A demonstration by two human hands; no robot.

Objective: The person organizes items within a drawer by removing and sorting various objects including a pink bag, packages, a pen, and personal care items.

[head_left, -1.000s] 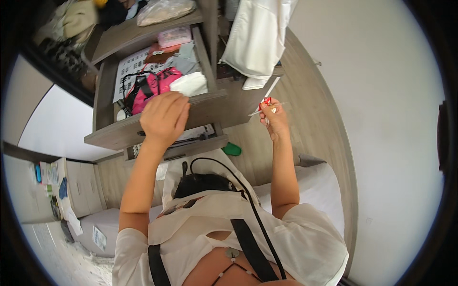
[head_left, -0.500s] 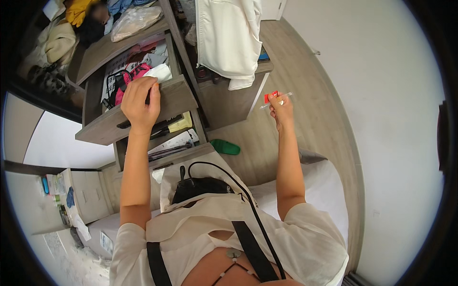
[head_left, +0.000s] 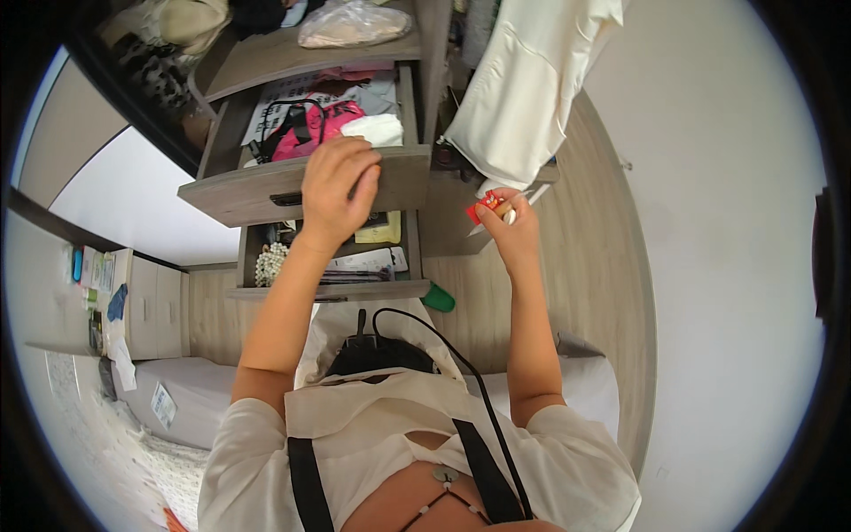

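Observation:
A pulled-out wooden drawer [head_left: 239,202] holds a bright pink piece [head_left: 328,122], a black strap and a folded white cloth [head_left: 372,130]. My left hand [head_left: 339,188] is closed at the top edge of its front, fingers bent over the rim; the fingertips are partly hidden. Out to the right, my right hand [head_left: 514,232] pinches a small red packet [head_left: 485,207] together with a thin, clear and whitish piece, whose kind I cannot make out. Beneath the upper drawer, a lower drawer [head_left: 368,290] is also out, with white beads [head_left: 270,263] and a pale yellow packet [head_left: 383,228] inside.
A cream garment [head_left: 519,89] hangs beside the cabinet, just beyond my right hand. A clear plastic bag [head_left: 355,24] lies on the shelf above the drawers. On the floor is a green slipper [head_left: 438,298]. A white wall [head_left: 727,266] runs along the right.
The view has swung left, so the cabinet sits further right. My right hand has come closer to the cabinet and the hanging garment, still with the red packet. My left hand stays at the drawer's edge.

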